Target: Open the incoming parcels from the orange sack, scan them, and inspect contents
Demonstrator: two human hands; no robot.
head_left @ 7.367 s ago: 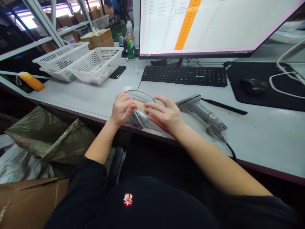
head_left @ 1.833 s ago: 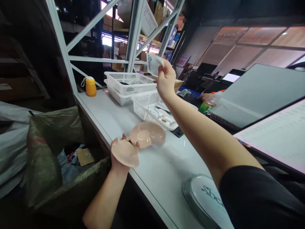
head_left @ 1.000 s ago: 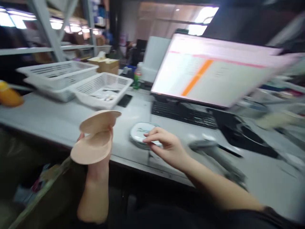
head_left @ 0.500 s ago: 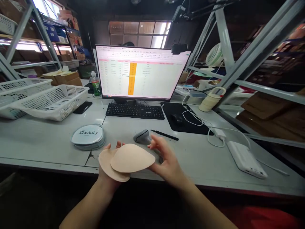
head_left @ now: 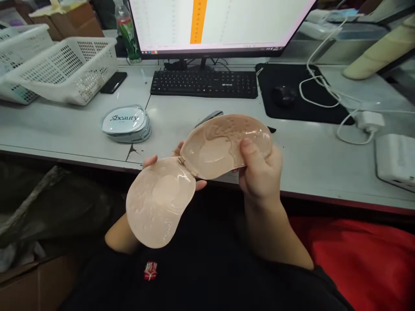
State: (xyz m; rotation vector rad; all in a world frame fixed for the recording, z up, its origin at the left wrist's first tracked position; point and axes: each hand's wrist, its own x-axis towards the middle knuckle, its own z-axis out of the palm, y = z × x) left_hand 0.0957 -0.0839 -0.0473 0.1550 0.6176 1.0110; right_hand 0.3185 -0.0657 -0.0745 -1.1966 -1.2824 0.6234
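A beige silicone bra (head_left: 207, 151) of two cups joined by a small clasp is spread out over my lap, glossy inner sides up. My right hand (head_left: 259, 172) grips the right cup, thumb pressed on its inner face. My left hand (head_left: 175, 166) lies under the left cup, only its fingertips showing at the cup's edge. A round grey case marked "Sbeauty" (head_left: 126, 123) lies on the desk to the left, apart from both hands.
On the grey desk (head_left: 65, 129) stand white perforated baskets (head_left: 65, 69), a phone (head_left: 113, 82), a keyboard (head_left: 204, 82), a monitor (head_left: 220, 21), a bottle (head_left: 125, 30), a mouse (head_left: 283, 95) on a black pad, white cables and a white box (head_left: 395, 160). A scanner's tip (head_left: 207, 119) shows behind the bra.
The bra has been turned over and opened out, inner sides up. My right hand has taken hold of the right cup. My view has dropped toward my lap.
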